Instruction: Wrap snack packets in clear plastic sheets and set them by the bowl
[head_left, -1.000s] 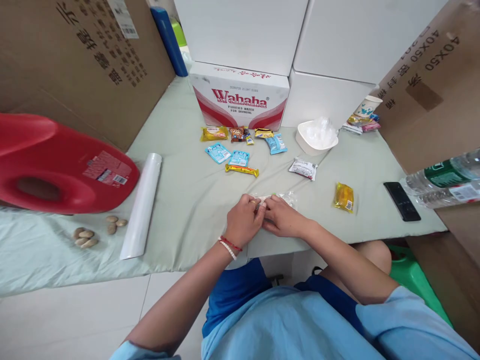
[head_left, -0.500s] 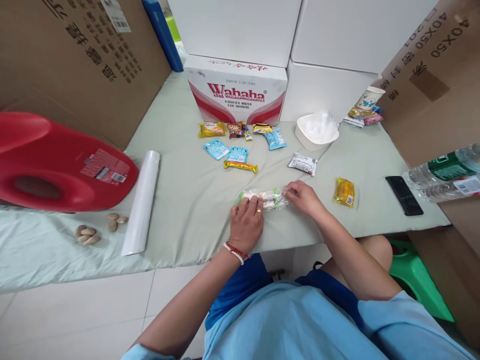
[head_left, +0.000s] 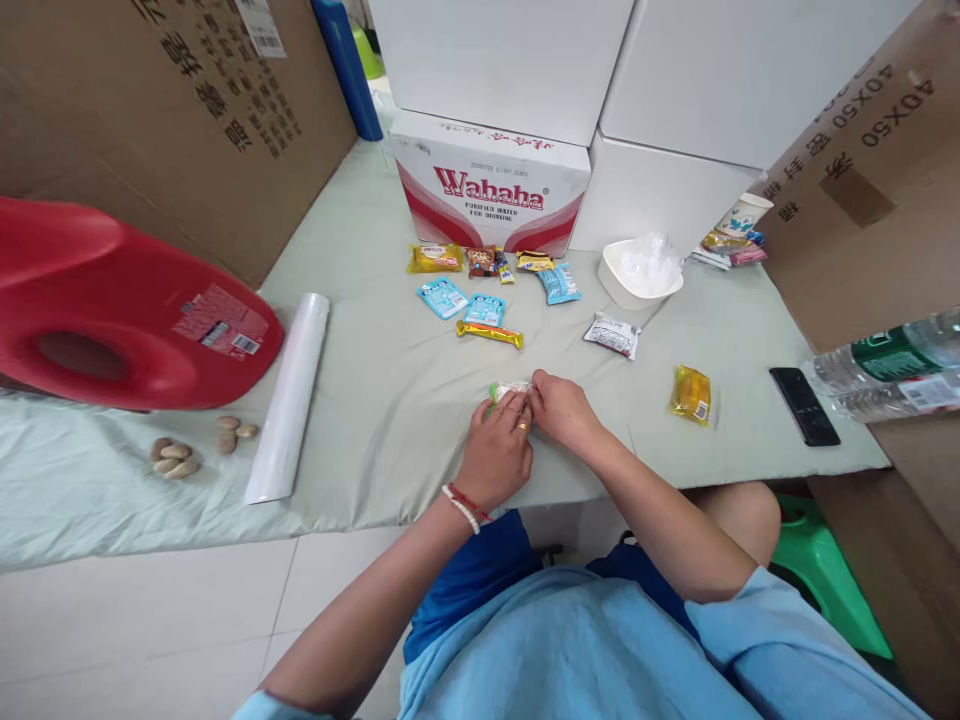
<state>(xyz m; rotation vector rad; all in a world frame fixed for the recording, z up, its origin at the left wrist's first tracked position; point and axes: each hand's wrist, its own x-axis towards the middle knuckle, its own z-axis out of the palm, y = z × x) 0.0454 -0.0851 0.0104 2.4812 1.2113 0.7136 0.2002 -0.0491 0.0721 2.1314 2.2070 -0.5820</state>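
A crinkled clear plastic wrapper (head_left: 513,387) with green edging lies on the cloth in front of me, mostly covered by my hands. My left hand (head_left: 497,445) presses on it from the near side, fingers together and curled over it. Touching those fingertips, my right hand (head_left: 562,408) is closed in a pinch at the wrapper's right end. Just beyond lie a thin yellow snack stick (head_left: 490,334) and two blue sachets (head_left: 442,297). A white-and-dark packet (head_left: 611,336) is farther right, and a yellow packet (head_left: 691,394) lies beyond my right hand.
Several snacks, among them a brown packet (head_left: 481,262), line the Wahaha carton (head_left: 491,190). A white bowl (head_left: 637,296) holds a clear bag. At left are a red jug (head_left: 142,300), a white roll (head_left: 289,400) and stones (head_left: 174,457); at right, a phone (head_left: 804,406) and bottles (head_left: 892,355).
My right hand has moved left along the wrapper to meet my left hand. The wrapper's right part, spread out before, is now gathered or hidden under the fingers. The view has shifted slightly.
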